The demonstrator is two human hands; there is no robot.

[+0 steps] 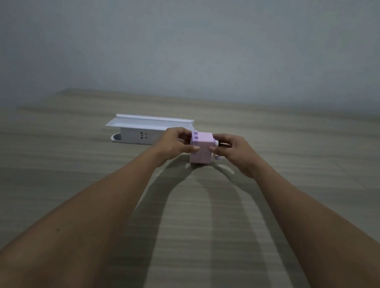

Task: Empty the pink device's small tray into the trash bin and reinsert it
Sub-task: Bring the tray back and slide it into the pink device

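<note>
A small pink box-shaped device (202, 150) stands upright on the wooden table, with two little knobs on its top left and a crank on its right side. My left hand (174, 143) grips its left side, thumb on the front face. My right hand (235, 152) holds its right side near the crank, thumb also on the front. The small tray sits inside the lower front of the device; its outline is hard to make out. No trash bin is in view.
A long white box (137, 129) with an open flap and a socket-like mark on its front lies just behind and left of the device. The wooden table (78, 189) stretches wide around my arms. A plain grey wall stands behind.
</note>
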